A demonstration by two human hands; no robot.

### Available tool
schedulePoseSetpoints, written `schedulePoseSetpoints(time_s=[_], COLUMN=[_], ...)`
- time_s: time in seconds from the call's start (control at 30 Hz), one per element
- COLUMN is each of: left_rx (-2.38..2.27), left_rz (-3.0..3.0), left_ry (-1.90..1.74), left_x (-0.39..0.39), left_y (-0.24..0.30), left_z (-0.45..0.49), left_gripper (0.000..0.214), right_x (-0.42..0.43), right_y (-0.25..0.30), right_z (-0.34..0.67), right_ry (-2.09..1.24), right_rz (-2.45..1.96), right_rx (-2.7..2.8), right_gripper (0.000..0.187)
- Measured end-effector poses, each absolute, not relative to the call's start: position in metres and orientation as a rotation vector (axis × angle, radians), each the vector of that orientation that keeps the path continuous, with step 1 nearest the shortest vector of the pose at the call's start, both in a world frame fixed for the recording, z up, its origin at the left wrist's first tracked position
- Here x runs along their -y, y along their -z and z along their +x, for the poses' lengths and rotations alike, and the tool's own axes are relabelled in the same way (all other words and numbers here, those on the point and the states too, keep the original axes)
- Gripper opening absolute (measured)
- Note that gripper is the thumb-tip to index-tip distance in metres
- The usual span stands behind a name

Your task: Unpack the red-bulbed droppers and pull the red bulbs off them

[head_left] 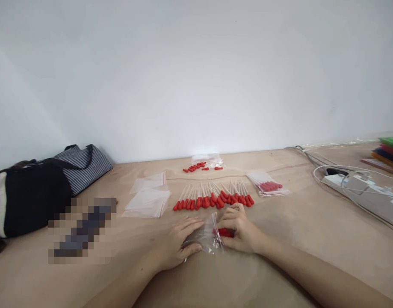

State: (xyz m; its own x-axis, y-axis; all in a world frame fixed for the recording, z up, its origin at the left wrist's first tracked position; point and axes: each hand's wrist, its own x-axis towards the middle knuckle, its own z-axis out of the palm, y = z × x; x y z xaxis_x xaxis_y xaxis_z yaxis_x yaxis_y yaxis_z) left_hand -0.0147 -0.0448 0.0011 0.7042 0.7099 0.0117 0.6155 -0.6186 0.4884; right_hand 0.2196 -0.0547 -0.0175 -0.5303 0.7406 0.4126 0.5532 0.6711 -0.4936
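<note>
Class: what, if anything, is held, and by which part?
Right hand: droppers, by their red bulbs, at the mouth of the clear bag. Left hand: on the bag's other end; grip unclear.

A plain, pale wall (196,77) spans the far side, brightest low near the middle, with a faint diagonal change of shade at left. Against it sits a light-brown tabletop (311,226), softly lit.

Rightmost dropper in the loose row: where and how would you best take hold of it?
Probably by its red bulb, pinched from the near right: that thick end lies nearest, the thin stem points away, and neighbouring droppers crowd only its left.
</note>
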Motion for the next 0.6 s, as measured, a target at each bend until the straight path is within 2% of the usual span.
schedulePoseSetpoints(time_s=[0.23, 0.4, 0.6], left_rx=[-1.036, -1.019, -1.031], left_rz=[2.427, 2.434, 2.426], left_ry=[-0.253, -0.282, -0.256], left_x=[0.044, 0.044, 0.044], left_y=[-0.004, -0.004, -0.002], left_z=[-0.017, -0.017, -0.018], left_gripper=[0.049, 0.049, 0.050], right_x=[0.038, 0.042, 0.049], right_y=[0.013, 0.012, 0.000], right_z=[0.261, 0.256, 0.253], right_ry=[-0.518, -0.461, -0.366], right_rz=[-0.935, -0.976, -1.069], right_rx=[2.307, 2.394, 2.519], right_gripper=[0.022, 0.026, 0.019])
